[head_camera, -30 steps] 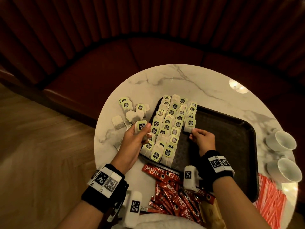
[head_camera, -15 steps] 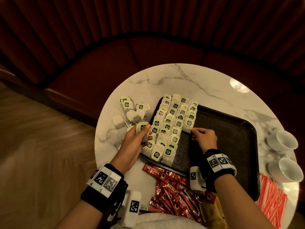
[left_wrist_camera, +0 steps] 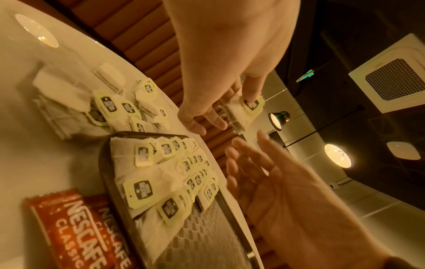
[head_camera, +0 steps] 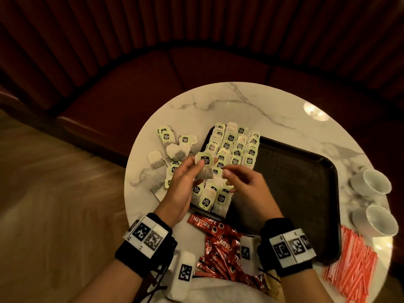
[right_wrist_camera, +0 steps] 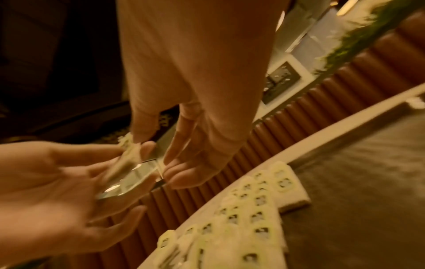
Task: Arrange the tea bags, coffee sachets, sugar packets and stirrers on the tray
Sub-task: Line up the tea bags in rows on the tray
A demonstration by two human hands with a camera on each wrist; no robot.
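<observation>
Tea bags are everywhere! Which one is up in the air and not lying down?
The tea bag pinched in the left hand, held above the tray. All the others lie flat on the tray or table; the right hand reaches toward it.

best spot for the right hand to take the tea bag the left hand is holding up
Judging from the pose, the bag's lower pouch. The left hand pinches the tea bag at its green tag end, thumb over the label, so the pale pouch hangs free below, facing the right hand. Come in from the right with thumb and forefinger across the flat pouch, clear of the left fingers.
</observation>
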